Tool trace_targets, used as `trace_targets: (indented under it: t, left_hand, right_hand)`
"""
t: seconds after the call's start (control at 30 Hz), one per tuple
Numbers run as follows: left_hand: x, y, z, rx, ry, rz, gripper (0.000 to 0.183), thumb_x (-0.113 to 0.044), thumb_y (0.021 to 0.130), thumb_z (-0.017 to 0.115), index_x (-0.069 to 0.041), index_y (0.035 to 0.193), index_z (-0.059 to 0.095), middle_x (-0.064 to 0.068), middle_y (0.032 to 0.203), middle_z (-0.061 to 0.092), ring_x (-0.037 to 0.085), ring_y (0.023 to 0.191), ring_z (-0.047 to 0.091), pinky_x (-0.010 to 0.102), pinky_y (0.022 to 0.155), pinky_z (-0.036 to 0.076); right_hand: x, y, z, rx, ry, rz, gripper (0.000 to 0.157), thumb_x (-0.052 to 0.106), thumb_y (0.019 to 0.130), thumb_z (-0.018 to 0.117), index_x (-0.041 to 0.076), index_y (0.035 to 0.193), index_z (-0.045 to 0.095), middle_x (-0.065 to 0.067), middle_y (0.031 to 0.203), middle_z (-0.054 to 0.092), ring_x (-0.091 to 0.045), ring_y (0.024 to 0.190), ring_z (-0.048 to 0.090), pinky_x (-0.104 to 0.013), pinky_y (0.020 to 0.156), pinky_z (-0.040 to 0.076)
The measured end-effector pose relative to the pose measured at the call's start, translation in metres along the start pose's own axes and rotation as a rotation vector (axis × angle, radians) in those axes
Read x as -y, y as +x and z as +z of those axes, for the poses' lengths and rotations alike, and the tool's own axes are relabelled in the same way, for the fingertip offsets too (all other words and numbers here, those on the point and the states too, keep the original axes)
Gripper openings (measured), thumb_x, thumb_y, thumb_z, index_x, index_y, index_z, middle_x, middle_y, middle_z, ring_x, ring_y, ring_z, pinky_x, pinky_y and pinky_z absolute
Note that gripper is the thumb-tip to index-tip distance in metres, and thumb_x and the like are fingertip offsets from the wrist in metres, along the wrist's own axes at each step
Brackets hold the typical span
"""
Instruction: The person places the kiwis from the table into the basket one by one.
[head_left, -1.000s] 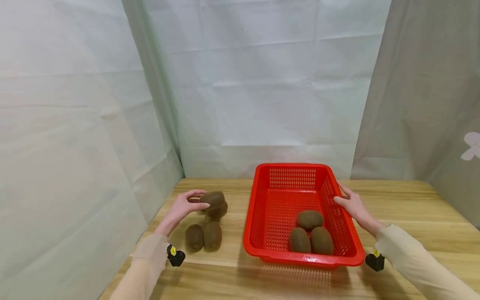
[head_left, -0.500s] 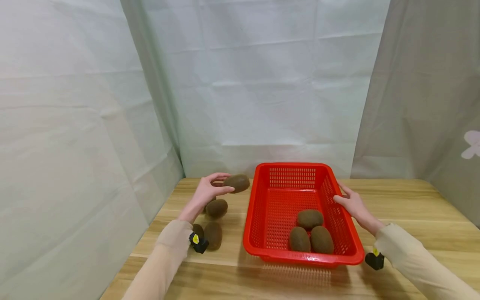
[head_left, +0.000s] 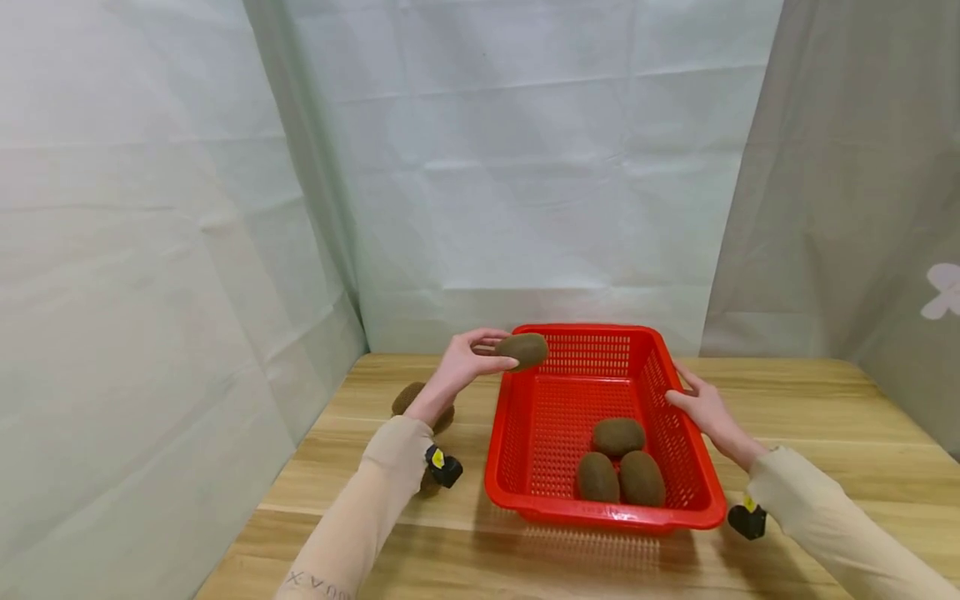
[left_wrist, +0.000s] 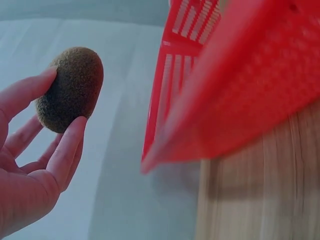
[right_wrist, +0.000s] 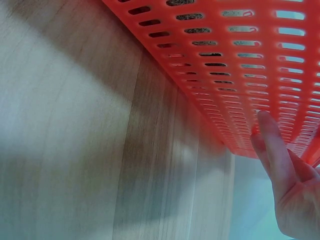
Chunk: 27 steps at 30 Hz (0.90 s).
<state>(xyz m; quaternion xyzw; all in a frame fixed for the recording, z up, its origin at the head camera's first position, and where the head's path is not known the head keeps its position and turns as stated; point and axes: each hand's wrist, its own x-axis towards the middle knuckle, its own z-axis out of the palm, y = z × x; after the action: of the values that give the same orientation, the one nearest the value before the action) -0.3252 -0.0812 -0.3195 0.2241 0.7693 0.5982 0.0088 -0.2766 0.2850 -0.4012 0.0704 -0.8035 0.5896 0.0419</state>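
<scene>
Pinched between the thumb and fingers of my left hand (head_left: 463, 360) is a brown kiwi (head_left: 525, 351), raised by the far left corner of a red plastic basket (head_left: 600, 511). The left wrist view shows this kiwi (left_wrist: 75, 92) held at the fingertips, apart from the basket rim. On the other side, my right hand (head_left: 708, 410) grips the basket's right rim, thumb over the edge and fingers against the outer slotted wall (right_wrist: 240, 95). Three kiwis lie together in the basket's near right part, one of them a sideways kiwi (head_left: 618, 437).
More kiwis lie on the wooden table (head_left: 525, 575) left of the basket, including one kiwi (head_left: 405, 397) beside my left wrist; the forearm partly hides them. Pale cloth (head_left: 525, 183) hangs behind the table and along its left side.
My left hand has lifted the kiwi off the pile and carried it rightward to the basket's far left corner. My right hand and the basket have stayed nearly still.
</scene>
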Motion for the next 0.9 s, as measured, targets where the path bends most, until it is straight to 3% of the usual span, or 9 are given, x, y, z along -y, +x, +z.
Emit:
trace_targets:
  t: [0.3, 0.63, 0.9]
  left_hand:
    - [-0.008, 0.011, 0.039, 0.027, 0.013, -0.013, 0.039, -0.016, 0.074, 0.076, -0.011, 0.11, 0.064, 0.005, 0.106, 0.056, 0.024, 0.097, 0.051, 0.038, 0.074, 0.047]
    - [-0.005, 0.026, 0.08, 0.023, -0.068, -0.04, 0.036, -0.012, 0.073, 0.077, -0.011, 0.107, 0.065, 0.002, 0.1, 0.057, 0.018, 0.089, 0.054, 0.033, 0.071, 0.049]
    - [-0.001, 0.033, 0.111, 0.02, -0.019, -0.065, 0.036, -0.014, 0.072, 0.078, -0.014, 0.106, 0.066, -0.002, 0.097, 0.058, 0.015, 0.086, 0.054, 0.031, 0.068, 0.049]
  right_hand:
    - [-0.002, -0.002, -0.001, 0.004, -0.017, -0.002, 0.063, 0.009, 0.092, 0.046, 0.005, 0.144, 0.011, -0.04, 0.116, 0.042, -0.036, 0.08, 0.061, -0.04, 0.062, 0.052]
    - [-0.002, -0.003, -0.002, -0.009, -0.016, -0.002, 0.063, 0.008, 0.092, 0.046, 0.005, 0.144, 0.012, -0.04, 0.116, 0.042, -0.035, 0.083, 0.061, -0.038, 0.062, 0.052]
    - [-0.002, -0.004, -0.002, -0.015, -0.017, 0.0, 0.063, 0.008, 0.091, 0.046, 0.005, 0.144, 0.013, -0.039, 0.115, 0.044, -0.035, 0.082, 0.061, -0.038, 0.062, 0.052]
